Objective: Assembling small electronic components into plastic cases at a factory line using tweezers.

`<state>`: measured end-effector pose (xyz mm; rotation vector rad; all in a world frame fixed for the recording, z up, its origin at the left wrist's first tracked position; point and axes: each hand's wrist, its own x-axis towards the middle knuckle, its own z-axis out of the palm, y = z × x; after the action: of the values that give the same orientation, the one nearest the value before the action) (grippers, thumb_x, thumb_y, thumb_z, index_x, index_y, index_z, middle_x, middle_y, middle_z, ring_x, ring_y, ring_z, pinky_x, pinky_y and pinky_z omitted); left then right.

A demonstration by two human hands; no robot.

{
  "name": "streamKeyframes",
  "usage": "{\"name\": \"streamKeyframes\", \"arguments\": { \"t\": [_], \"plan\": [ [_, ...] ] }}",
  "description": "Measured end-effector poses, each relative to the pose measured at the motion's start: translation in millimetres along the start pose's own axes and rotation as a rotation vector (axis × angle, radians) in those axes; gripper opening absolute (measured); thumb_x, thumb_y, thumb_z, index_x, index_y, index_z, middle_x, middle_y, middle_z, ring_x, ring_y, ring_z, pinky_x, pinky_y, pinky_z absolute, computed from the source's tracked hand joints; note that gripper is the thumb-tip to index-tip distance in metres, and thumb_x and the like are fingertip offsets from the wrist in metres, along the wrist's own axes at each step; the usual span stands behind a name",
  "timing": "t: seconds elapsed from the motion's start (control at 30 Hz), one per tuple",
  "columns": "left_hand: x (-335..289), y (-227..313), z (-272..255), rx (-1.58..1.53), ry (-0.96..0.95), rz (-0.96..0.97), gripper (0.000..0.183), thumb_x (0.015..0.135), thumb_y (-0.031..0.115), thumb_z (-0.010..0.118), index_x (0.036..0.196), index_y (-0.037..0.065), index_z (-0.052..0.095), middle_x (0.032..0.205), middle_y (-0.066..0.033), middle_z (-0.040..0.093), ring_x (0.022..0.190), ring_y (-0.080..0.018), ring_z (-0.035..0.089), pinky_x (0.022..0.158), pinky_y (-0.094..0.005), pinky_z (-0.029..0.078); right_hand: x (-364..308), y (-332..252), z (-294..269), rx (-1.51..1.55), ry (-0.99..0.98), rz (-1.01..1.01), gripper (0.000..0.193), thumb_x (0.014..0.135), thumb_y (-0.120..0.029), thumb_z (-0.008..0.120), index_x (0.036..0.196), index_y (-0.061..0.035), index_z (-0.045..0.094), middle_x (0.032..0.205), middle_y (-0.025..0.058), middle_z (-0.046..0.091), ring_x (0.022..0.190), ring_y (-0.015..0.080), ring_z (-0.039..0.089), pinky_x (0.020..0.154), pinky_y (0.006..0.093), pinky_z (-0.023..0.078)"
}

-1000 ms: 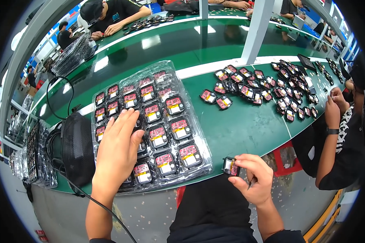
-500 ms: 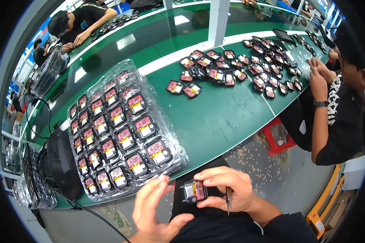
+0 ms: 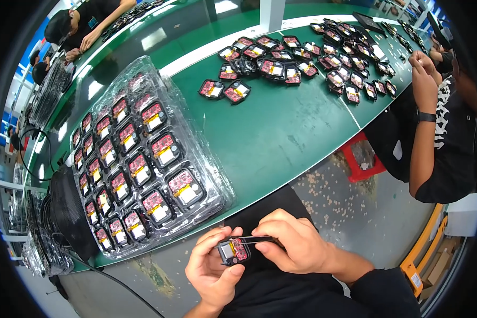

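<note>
My left hand [image 3: 213, 267] is closed around a small square device housing [image 3: 233, 251], black-rimmed, with a red circuit board, yellow tape and a silver-grey block inside. It is held above my lap, open face up. My right hand [image 3: 297, 241] pinches dark tweezers [image 3: 257, 239], whose tips reach over the board near the housing's upper edge. Whether the tips touch a part is too small to tell. To the left on the table, a clear plastic tray [image 3: 217, 185] holds rows of similar housings [image 3: 186, 188].
Many loose housings [image 3: 273, 68] lie piled on the green table [image 3: 265, 143] toward the far right. A black mesh bag [image 3: 71, 209] and a cable [image 3: 124, 289] are at left. A co-worker [image 3: 426, 127] sits at right beside a red stool [image 3: 361, 159]; another person [image 3: 85, 26] works across.
The housing has passed from my right hand into my left. My right hand now has the tweezers turned toward the board. The view has shifted slightly.
</note>
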<state>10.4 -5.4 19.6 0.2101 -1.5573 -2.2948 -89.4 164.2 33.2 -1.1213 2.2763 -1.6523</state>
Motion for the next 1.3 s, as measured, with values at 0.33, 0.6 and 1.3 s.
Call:
{"name": "streamKeyframes", "arguments": {
  "t": [0.33,0.6,1.3],
  "plan": [
    [-1.1,-4.8,5.3,-0.010,-0.055,-0.040,0.064,0.084,0.007,0.086,0.136,-0.008,0.052,0.141,-0.0259,0.052,0.130,-0.0404,0.060,0.108,-0.0472,0.053,-5.0,6.9,2.2,-0.088,0.103,-0.023,0.020,0.085,-0.009,0.081,0.101,-0.0030,0.070,0.093,0.0078,0.069,0.065,0.0220,0.069,0.054,0.0322,0.056],
    [2.1,-7.3,9.7,-0.008,-0.095,-0.039,0.063,0.084,0.002,0.085,0.137,-0.007,0.052,0.144,-0.0261,0.049,0.130,-0.0407,0.060,0.108,-0.0467,0.054,-9.0,6.7,1.6,-0.093,0.168,0.033,0.019,0.084,-0.005,0.081,0.100,-0.0018,0.071,0.090,0.0091,0.070,0.066,0.0221,0.070,0.054,0.0317,0.056],
    [-4.5,-7.9,17.6,-0.041,-0.025,-0.100,0.060,0.085,0.003,0.083,0.135,-0.006,0.053,0.142,-0.0234,0.049,0.128,-0.0402,0.061,0.108,-0.0463,0.053,-15.3,10.0,9.6,-0.038,0.186,0.036,0.018,0.084,0.002,0.079,0.099,0.0015,0.068,0.087,0.0110,0.070,0.062,0.0217,0.068,0.051,0.0311,0.054]
  ]
}}
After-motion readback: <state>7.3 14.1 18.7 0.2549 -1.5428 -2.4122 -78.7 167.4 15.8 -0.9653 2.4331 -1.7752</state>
